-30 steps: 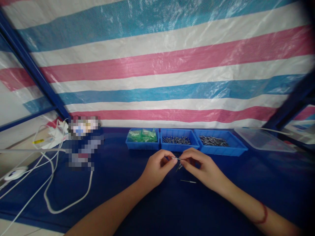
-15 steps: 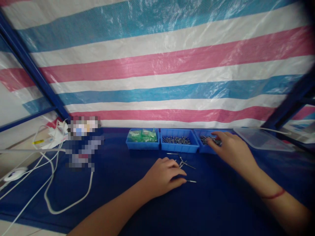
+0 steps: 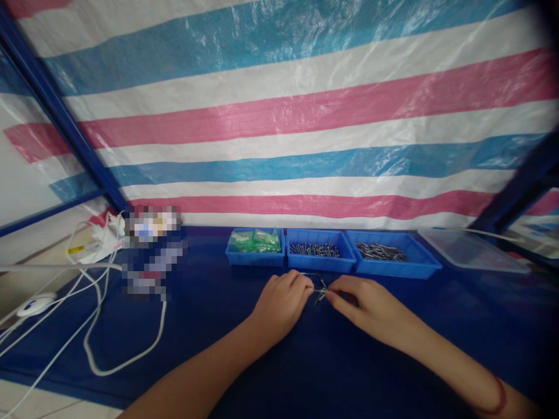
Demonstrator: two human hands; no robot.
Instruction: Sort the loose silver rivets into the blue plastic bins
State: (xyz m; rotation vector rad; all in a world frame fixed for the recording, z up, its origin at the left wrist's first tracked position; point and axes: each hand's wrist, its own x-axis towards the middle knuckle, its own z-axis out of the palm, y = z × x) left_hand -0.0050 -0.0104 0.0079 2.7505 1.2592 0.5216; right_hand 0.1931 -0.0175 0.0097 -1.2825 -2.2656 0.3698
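My left hand (image 3: pixel 283 299) is closed in a pinch on one end of a thin metal pin (image 3: pixel 319 290). Facing it, my right hand (image 3: pixel 371 302) pinches at the pin's other end, thumb and forefinger together. Fingertips hide both ends, so I cannot tell whether it is one piece or two joined. Just behind and under the pin, a few loose silver metal pins (image 3: pixel 322 280) lie crossed on the blue tabletop (image 3: pixel 349 361). Beyond my hands stand a blue bin of short metal pieces with headed ends (image 3: pixel 315 249) and another of slim metal pins (image 3: pixel 379 251).
A third blue bin (image 3: pixel 255 259) holds green plastic packets (image 3: pixel 255 240). To its right-hand far side lies a clear plastic lid (image 3: pixel 474 250). White cables (image 3: pixel 94 349) loop over the left side. A striped plastic sheet (image 3: pixel 305 116) hangs behind, between blue frame posts (image 3: pixel 74 128).
My right hand has come out of the right bin, moving left and nearer to meet my left hand. The left hand has raised its metal pin slightly away from me, beside the loose pins.
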